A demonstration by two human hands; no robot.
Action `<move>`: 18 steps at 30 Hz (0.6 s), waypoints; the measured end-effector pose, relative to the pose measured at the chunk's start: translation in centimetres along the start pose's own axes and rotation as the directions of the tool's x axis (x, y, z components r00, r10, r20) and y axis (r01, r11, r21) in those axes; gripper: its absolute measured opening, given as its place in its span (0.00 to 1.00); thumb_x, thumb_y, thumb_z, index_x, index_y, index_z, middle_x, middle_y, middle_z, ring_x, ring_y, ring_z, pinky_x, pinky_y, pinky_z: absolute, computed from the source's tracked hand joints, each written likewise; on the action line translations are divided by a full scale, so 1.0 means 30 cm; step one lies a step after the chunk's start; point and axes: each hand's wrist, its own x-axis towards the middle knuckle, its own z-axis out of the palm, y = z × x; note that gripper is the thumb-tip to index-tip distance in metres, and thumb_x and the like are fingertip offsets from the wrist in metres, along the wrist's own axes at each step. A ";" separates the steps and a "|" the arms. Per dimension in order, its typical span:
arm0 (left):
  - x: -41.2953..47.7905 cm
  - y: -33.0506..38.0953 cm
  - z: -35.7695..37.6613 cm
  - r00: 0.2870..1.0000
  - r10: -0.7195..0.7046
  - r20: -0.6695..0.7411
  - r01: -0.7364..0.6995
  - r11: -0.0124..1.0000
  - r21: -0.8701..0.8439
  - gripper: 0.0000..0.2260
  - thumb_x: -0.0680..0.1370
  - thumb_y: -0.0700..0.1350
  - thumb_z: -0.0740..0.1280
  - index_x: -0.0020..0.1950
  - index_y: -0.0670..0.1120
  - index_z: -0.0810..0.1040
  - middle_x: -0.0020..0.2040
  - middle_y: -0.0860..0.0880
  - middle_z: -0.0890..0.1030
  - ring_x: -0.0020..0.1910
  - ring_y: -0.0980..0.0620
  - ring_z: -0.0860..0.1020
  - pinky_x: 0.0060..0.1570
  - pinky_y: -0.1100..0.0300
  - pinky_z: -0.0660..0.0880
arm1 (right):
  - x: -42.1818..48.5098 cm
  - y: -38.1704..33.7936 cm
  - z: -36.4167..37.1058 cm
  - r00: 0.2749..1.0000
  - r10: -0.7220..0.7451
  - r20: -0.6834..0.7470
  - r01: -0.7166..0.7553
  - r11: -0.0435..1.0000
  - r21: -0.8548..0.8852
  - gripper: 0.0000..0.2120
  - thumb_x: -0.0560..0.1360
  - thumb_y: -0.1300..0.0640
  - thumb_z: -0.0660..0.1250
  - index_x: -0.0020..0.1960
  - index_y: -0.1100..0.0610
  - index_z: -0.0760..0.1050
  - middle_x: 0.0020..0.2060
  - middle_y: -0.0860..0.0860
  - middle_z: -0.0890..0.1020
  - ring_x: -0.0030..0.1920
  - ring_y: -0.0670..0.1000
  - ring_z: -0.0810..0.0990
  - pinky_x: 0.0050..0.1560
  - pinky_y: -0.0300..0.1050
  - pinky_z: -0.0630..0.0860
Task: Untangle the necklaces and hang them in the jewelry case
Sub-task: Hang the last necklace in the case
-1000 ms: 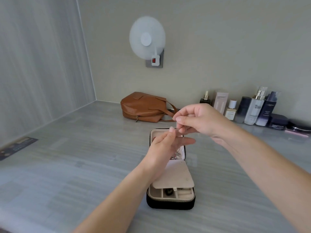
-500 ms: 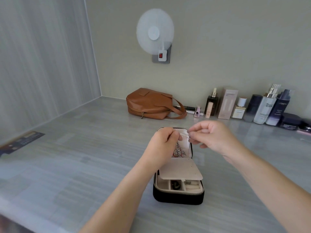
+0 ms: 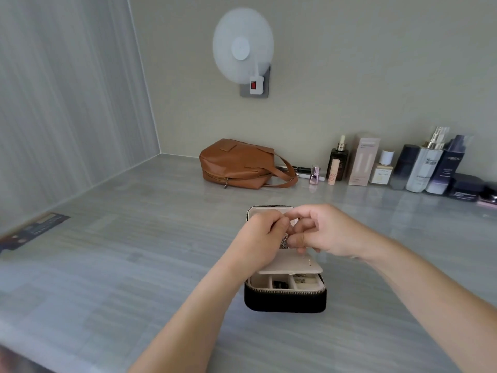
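Note:
A small black jewelry case (image 3: 285, 301) with a beige lining stands open on the grey counter in front of me. Its lid is raised at the back and a beige flap lies over part of the tray. A tangled silver necklace (image 3: 284, 242) hangs between my hands over the lid. My left hand (image 3: 262, 238) pinches the chain from the left. Touching it from the right, my right hand (image 3: 326, 230) has its fingers closed on the same chain. Most of the necklace is hidden by my fingers.
A brown leather bag (image 3: 239, 164) lies at the back of the counter. Right of it, a row of cosmetic bottles and boxes (image 3: 419, 168) lines the wall. A white wall fan (image 3: 243, 47) is plugged in above. A dark card (image 3: 32, 230) lies at the far left.
Both hands have dropped from above the case to just over its lid and closed in on each other, with the necklace bunched between them. The camera has tilted.

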 end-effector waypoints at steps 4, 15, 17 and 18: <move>0.003 -0.004 0.003 1.000 -0.002 0.016 0.002 1.000 0.010 0.10 0.80 0.42 0.58 0.40 0.43 0.73 0.29 0.52 0.69 0.28 0.56 0.66 0.32 0.60 0.64 | 0.008 0.026 -0.006 0.996 0.003 -0.092 -0.003 1.000 0.007 0.07 0.71 0.64 0.70 0.43 0.54 0.78 0.31 0.49 0.81 0.29 0.44 0.78 0.31 0.31 0.72; -0.001 -0.017 0.011 0.994 -0.075 0.079 0.073 0.997 0.026 0.09 0.76 0.46 0.65 0.37 0.51 0.72 0.32 0.54 0.72 0.27 0.62 0.69 0.30 0.69 0.66 | 0.012 0.035 -0.011 0.964 -0.109 -0.241 0.070 0.984 -0.167 0.08 0.74 0.60 0.67 0.36 0.51 0.75 0.32 0.46 0.77 0.26 0.36 0.73 0.33 0.28 0.68; -0.010 -0.016 0.022 0.987 -0.082 0.135 0.070 0.993 0.094 0.09 0.71 0.49 0.72 0.46 0.49 0.74 0.39 0.56 0.74 0.38 0.59 0.73 0.40 0.68 0.70 | 0.012 0.035 -0.015 0.963 -0.106 -0.249 0.058 0.980 -0.193 0.08 0.75 0.59 0.66 0.37 0.52 0.74 0.32 0.44 0.77 0.27 0.37 0.74 0.33 0.28 0.68; -0.013 -0.016 0.026 0.983 -0.094 0.155 0.075 0.990 0.123 0.14 0.70 0.50 0.73 0.51 0.49 0.74 0.44 0.56 0.75 0.44 0.58 0.74 0.46 0.66 0.71 | 0.011 0.036 -0.019 0.963 -0.102 -0.249 0.050 0.978 -0.203 0.08 0.75 0.59 0.65 0.38 0.52 0.74 0.33 0.44 0.77 0.28 0.38 0.74 0.34 0.31 0.69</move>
